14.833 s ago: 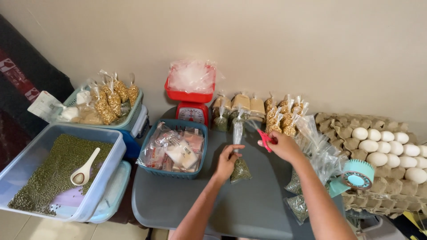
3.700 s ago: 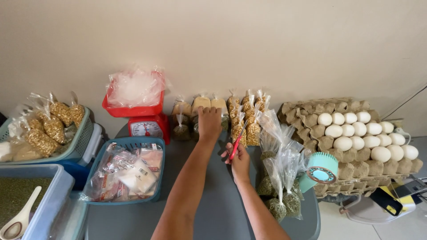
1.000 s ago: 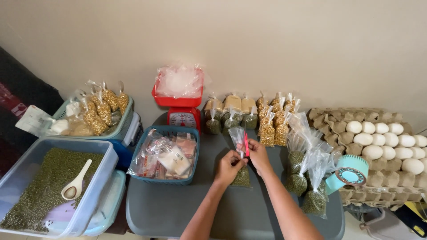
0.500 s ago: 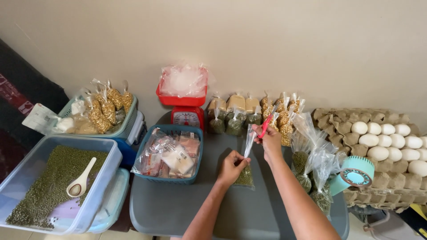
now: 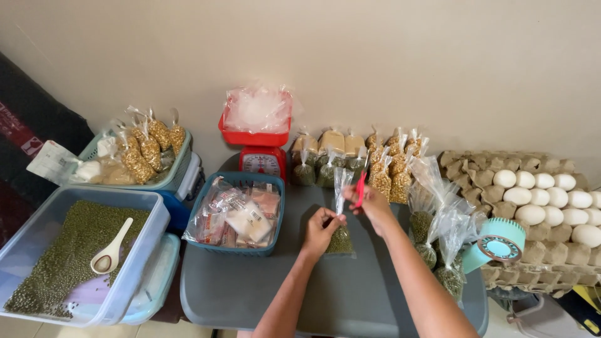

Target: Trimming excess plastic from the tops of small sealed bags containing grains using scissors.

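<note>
On the grey table (image 5: 350, 294), my left hand (image 5: 320, 228) pinches the neck of a small clear plastic bag of green beans (image 5: 341, 238). Its bottom rests on the table. My right hand (image 5: 374, 203) holds red scissors (image 5: 360, 186) against the bag's upright top (image 5: 342, 184). Both hands meet near the table's middle, in front of a row of filled bags (image 5: 350, 156).
A red scale (image 5: 260, 141) with clear bags on it stands at the back. A blue basket of packets (image 5: 241, 213) sits left of my hands. Far left is a tub of green beans (image 5: 69, 256) with a white spoon (image 5: 111, 253). Egg trays (image 5: 538, 200) and a teal tape dispenser (image 5: 498, 241) are right.
My right hand with the red scissors came back down from the bag's raised tip to beside my left hand. The bag's top now stands upright between them.
</note>
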